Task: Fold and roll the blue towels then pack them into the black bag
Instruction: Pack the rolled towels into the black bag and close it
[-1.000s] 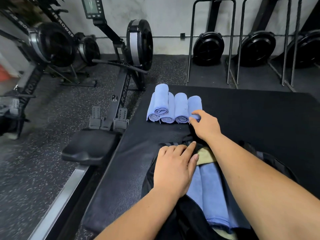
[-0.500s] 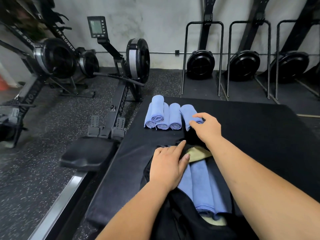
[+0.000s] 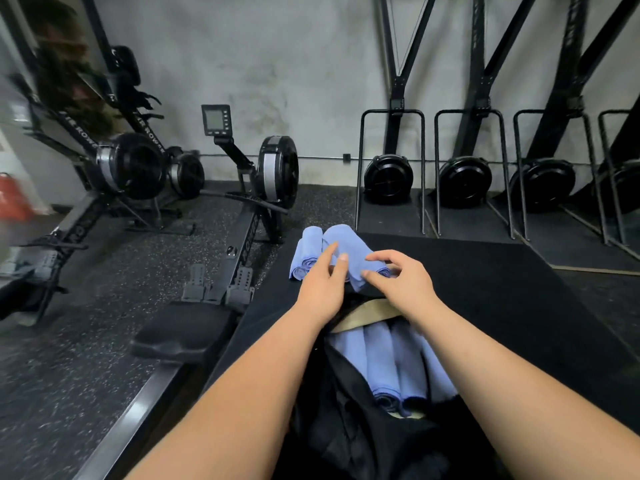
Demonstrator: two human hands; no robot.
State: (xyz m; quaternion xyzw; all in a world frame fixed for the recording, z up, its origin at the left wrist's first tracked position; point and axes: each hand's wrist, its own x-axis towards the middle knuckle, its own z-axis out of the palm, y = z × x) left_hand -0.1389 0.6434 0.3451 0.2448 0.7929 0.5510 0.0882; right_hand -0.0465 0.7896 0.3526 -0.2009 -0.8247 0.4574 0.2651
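- Now my right hand (image 3: 403,284) and left hand (image 3: 323,289) both pinch one rolled blue towel (image 3: 346,251) beside the other rolls (image 3: 306,252) on the black mat (image 3: 485,289).
- More blue towels (image 3: 391,365) lie inside the open black bag (image 3: 346,427), below my wrists.

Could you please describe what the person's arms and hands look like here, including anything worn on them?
Both forearms are bare all the way to the picture's lower edge: no sleeves in view. The left hand and right hand wear no gloves, and no rings, watch or wristbands are visible. Fingernails look short and unpainted.
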